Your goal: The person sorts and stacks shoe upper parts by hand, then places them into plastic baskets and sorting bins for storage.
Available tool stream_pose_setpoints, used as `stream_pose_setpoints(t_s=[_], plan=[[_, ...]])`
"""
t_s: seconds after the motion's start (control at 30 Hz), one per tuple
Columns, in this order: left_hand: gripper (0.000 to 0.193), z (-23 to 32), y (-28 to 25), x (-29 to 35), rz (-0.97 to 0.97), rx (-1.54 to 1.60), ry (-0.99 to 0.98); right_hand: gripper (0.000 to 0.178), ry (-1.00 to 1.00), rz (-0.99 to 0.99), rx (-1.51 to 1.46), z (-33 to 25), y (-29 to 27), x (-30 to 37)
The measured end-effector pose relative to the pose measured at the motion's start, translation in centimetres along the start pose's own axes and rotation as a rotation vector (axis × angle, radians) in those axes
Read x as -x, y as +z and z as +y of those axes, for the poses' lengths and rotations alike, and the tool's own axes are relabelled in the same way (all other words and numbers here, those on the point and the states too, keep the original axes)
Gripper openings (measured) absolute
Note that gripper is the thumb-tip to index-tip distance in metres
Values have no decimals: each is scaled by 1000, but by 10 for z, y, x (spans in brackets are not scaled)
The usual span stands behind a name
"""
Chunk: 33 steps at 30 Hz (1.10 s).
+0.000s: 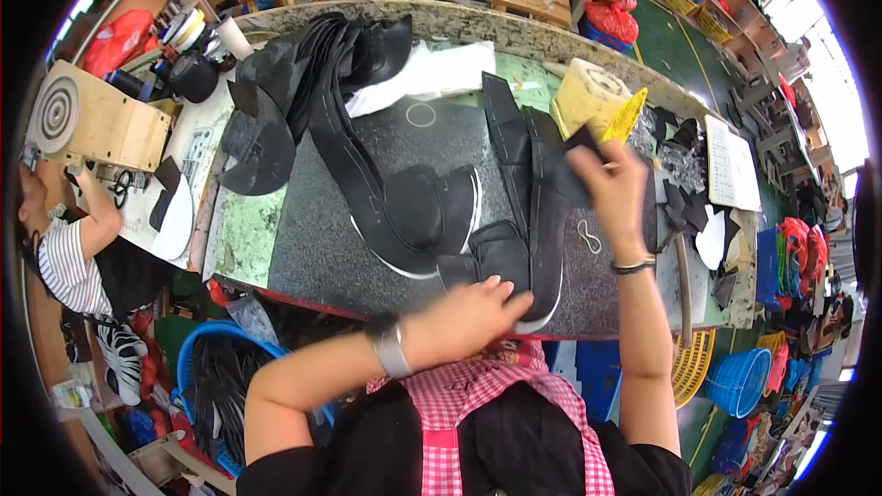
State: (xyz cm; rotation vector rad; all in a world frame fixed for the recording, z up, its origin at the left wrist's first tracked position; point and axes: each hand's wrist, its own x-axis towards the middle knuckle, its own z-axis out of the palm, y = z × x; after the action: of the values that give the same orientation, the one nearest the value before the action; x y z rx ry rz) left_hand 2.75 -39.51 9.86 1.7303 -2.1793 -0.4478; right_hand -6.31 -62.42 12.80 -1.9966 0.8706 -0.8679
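My left hand point(470, 317) lies with its fingers spread on the padded part of a black shoe upper point(548, 239) at the table's front edge. The upper's long straps run away from me, and a white edge shows along its near side. My right hand point(614, 186) is raised over the upper's far right part, its fingers smeared by motion. A dark flat piece and a yellow perforated strip point(626, 116) show at its fingertips; whether it grips either is unclear. Left of these, another black upper point(413, 211) lies curled, with a white edge.
Stacked black pieces point(335, 64) lie at the back left beside white sheets point(427, 75). A cream block-shaped container point(588, 96) stands at the back right. Black scraps point(684, 207) and an open notebook point(731, 165) lie at the right. Another person point(73, 253) works at far left.
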Motion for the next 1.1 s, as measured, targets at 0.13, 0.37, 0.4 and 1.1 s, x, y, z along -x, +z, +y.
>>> stream_pose_setpoints(t_s=[0.13, 0.37, 0.4, 1.1], plan=[[27, -32, -125, -32, 518, 232, -73, 12, 29, 90, -250, -8, -51, 15], [31, -53, -112, -45, 589, -727, -15, 15, 288, -341, -178, 18, -24, 82], [33, -67, -85, -40, 552, -641, -97, 15, 331, -368, -196, 15, -18, 86], [44, -8, 15, -18, 416, -236, -40, 30, -166, -115, 397, 48, 42, 54]])
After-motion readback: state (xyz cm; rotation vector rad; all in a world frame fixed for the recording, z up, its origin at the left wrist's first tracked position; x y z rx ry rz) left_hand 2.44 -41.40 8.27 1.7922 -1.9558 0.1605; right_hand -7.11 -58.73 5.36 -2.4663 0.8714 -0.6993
